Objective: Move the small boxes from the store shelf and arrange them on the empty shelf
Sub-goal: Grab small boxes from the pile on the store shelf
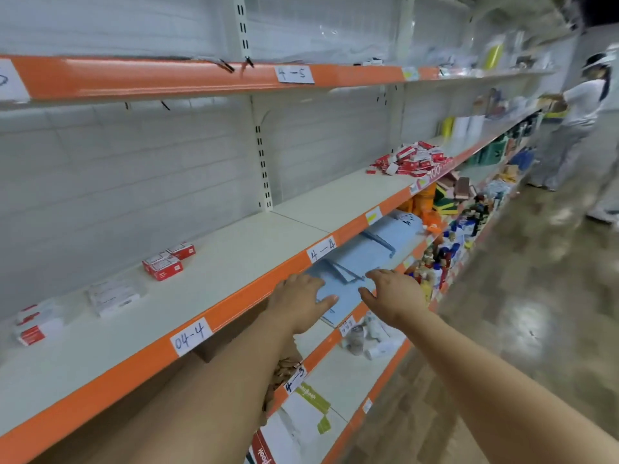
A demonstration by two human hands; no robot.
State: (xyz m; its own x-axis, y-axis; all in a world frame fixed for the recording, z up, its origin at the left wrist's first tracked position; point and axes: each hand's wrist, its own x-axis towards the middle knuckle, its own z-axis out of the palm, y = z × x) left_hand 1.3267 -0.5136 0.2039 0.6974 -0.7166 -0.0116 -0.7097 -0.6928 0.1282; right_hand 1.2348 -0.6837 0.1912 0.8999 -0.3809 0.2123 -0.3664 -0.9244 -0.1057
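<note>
Presently: left hand (303, 298) and right hand (393, 294) both loose, grasping nothing, outstretched before shelf (254, 249); small boxes (410, 159) heaped far right.

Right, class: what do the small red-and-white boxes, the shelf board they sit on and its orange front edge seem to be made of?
Small boxes: probably printed cardboard, judging by crisp folded edges and a matte face.
Shelf board: likely painted sheet metal, being thin, smooth and off-white.
Orange front edge: glossy strip with glare streaks; plastic or painted metal, can't tell.
</note>
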